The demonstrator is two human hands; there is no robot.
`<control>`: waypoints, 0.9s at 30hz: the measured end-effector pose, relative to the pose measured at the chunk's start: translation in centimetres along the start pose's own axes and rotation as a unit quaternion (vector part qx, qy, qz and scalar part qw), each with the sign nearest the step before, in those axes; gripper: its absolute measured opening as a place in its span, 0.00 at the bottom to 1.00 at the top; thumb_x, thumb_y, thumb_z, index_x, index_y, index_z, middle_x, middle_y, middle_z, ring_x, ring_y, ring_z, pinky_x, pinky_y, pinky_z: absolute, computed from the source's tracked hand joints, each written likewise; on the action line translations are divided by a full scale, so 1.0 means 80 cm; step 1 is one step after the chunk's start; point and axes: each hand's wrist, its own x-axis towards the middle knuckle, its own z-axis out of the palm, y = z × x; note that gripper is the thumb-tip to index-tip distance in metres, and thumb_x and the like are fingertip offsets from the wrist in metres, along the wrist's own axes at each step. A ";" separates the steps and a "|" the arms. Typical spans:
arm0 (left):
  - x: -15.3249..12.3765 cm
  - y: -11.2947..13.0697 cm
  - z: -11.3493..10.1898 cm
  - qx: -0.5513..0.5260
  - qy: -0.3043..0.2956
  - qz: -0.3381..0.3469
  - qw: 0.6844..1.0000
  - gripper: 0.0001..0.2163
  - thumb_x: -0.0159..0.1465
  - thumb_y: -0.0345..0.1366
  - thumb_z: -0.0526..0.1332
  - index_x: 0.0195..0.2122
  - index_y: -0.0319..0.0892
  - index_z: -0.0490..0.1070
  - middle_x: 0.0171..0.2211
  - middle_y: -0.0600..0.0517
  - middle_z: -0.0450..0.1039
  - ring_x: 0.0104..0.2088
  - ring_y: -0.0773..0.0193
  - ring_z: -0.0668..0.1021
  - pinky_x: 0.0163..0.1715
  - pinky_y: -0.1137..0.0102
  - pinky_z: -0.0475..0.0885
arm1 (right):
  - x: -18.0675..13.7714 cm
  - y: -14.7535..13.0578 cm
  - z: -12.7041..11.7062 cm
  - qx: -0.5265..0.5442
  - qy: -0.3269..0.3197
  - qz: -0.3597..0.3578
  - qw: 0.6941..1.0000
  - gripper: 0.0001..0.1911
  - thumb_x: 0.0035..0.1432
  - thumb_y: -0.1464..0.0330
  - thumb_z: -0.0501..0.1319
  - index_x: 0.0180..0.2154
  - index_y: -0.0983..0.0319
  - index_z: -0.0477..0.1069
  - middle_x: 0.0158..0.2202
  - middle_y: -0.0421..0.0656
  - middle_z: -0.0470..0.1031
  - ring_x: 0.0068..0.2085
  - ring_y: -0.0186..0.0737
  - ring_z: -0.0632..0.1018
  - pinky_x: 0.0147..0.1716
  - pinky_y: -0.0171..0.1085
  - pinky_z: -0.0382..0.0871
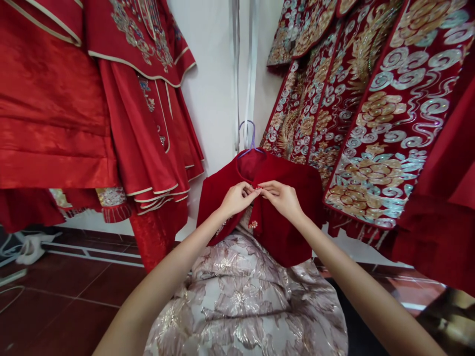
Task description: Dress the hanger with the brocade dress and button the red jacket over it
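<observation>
A short dark red velvet jacket hangs on a purple hanger in the middle of the head view. Beneath it is a pale pink and silver floral dress. At the jacket's neck opening, my left hand pinches the front edge near a small fastening. My right hand meets it there, its fingertips closed on the other front edge. The fastening itself is mostly covered by my fingers. Lower on the front shows a flower-shaped beaded button.
Red garments with cream piping hang to the left. Heavily embroidered red garments hang on the right, close to my right arm. White straps run down the wall above the hanger. White shoes stand by a low rack rail.
</observation>
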 end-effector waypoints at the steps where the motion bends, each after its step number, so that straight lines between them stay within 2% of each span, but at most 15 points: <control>1: 0.001 0.000 0.000 0.016 0.002 0.004 1.000 0.10 0.59 0.42 0.60 0.31 0.40 0.70 0.30 0.51 0.75 0.28 0.67 0.76 0.30 0.73 0.70 | 0.000 0.000 -0.001 -0.009 0.001 -0.004 1.000 0.12 0.54 0.63 0.63 0.39 0.62 0.75 0.39 0.45 0.79 0.38 0.41 0.81 0.42 0.41 0.77; 6: 0.008 0.004 -0.007 0.090 -0.018 0.031 0.995 0.07 0.57 0.40 0.61 0.31 0.41 0.70 0.28 0.53 0.75 0.27 0.67 0.75 0.28 0.74 0.68 | 0.002 0.001 -0.004 -0.010 -0.002 -0.003 1.000 0.13 0.54 0.62 0.63 0.39 0.62 0.76 0.37 0.45 0.80 0.38 0.42 0.81 0.43 0.41 0.77; 14: 0.015 0.022 -0.015 0.236 -0.042 0.074 0.968 0.02 0.57 0.35 0.62 0.30 0.43 0.71 0.28 0.51 0.73 0.32 0.62 0.75 0.31 0.71 0.67 | 0.008 0.009 0.000 -0.001 0.023 0.004 1.000 0.16 0.46 0.59 0.68 0.34 0.62 0.75 0.34 0.45 0.79 0.37 0.42 0.80 0.41 0.42 0.77; 18: 0.018 0.021 -0.006 0.279 -0.018 0.105 0.954 0.02 0.58 0.31 0.60 0.29 0.44 0.70 0.29 0.49 0.72 0.35 0.59 0.74 0.34 0.69 0.68 | 0.009 0.013 0.001 -0.012 0.042 0.004 0.999 0.14 0.47 0.62 0.67 0.35 0.63 0.73 0.34 0.45 0.79 0.36 0.41 0.80 0.40 0.41 0.77; 24: 0.019 0.015 0.007 0.217 -0.025 0.124 0.968 0.05 0.57 0.28 0.59 0.26 0.44 0.69 0.28 0.50 0.71 0.36 0.60 0.73 0.38 0.69 0.69 | 0.010 0.033 0.007 -0.006 0.018 0.003 1.000 0.14 0.49 0.66 0.64 0.39 0.61 0.66 0.38 0.44 0.75 0.39 0.39 0.79 0.43 0.40 0.76; 27: 0.012 0.009 0.019 0.131 0.017 0.080 0.988 0.02 0.58 0.31 0.61 0.29 0.44 0.70 0.30 0.51 0.72 0.36 0.61 0.75 0.38 0.69 0.70 | -0.008 0.038 0.024 0.038 0.038 -0.037 0.998 0.15 0.57 0.65 0.57 0.46 0.59 0.58 0.48 0.48 0.69 0.47 0.38 0.76 0.49 0.41 0.72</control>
